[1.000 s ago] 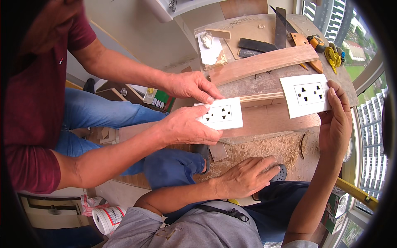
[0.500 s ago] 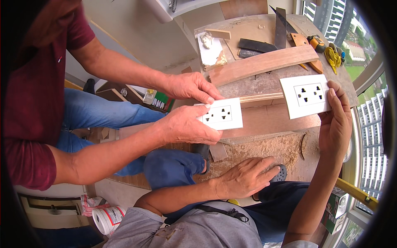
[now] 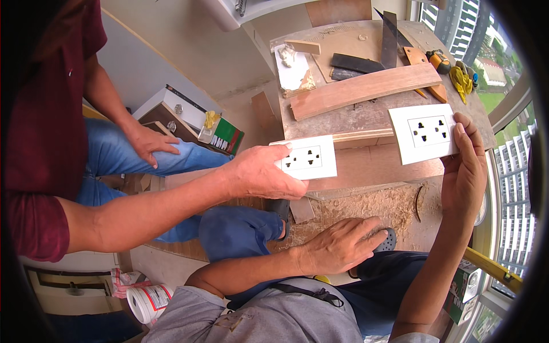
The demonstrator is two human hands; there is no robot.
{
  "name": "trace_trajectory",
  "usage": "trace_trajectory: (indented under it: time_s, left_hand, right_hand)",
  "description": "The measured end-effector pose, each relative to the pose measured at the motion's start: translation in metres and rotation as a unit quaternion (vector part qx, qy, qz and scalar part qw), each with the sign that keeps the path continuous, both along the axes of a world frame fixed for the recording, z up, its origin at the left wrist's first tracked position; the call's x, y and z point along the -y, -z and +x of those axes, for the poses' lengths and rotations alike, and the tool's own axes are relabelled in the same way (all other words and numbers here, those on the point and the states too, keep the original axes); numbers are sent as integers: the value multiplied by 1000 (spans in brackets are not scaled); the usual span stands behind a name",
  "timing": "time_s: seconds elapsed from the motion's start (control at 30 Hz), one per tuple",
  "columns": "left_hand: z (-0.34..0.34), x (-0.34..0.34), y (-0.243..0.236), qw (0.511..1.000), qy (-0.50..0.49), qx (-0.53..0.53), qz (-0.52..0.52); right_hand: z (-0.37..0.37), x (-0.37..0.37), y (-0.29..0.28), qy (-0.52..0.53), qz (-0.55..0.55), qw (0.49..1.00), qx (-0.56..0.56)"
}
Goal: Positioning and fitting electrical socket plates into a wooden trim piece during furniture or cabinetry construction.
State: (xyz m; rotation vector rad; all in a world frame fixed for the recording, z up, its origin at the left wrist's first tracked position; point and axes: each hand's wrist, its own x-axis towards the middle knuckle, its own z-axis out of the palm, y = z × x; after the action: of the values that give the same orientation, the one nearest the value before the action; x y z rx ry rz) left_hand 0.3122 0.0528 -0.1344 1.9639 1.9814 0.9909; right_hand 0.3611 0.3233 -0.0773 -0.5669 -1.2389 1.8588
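Note:
My right hand (image 3: 466,157) holds up a white double wall socket (image 3: 407,150) by its right edge, thumb in front and fingers behind. Its face, with two sets of dark holes, is toward me. My left hand (image 3: 342,247) hangs low over my lap, fingers loosely extended and nothing seen in them. To the left of my socket, a co-worker's hand (image 3: 260,171) grips a second, similar white socket (image 3: 326,166) by its left end. The two sockets are apart, with a gap between them. The co-worker's other hand (image 3: 151,143) rests on their thigh.
A worktable (image 3: 360,111) ahead carries a long plywood strip (image 3: 366,91), a dark try square (image 3: 389,43), a tape measure (image 3: 439,60) and yellow gloves (image 3: 459,80). Wood shavings (image 3: 372,211) litter the floor. A white bucket (image 3: 150,303) stands lower left; a yellow level (image 3: 497,271) leans right.
The co-worker has let go of their socket with one hand and drawn it back onto their thigh. Their other hand keeps hold. My hands have barely moved.

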Motion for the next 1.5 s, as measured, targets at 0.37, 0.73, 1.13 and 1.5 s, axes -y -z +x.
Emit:
trace_trajectory:
  time_s: [0.37, 0.73, 1.13, 1.5]
  left_hand:
    - [1, -1, -5, 1000, -5, 16, 13]
    - [-1, 5, -8, 999, -1, 48, 6]
    - [-1, -8, 1, 999, 7, 37, -28]
    - [4, -20, 16, 999, 9, 39, -16]
  right_hand:
    - [0, -5, 0, 11, -11, 1000, 2]
    - [9, -35, 0, 50, -4, 999, -7]
    - [-8, -33, -6, 71, -6, 997, -15]
    - [-4, -40, -3, 115, 20, 993, -26]
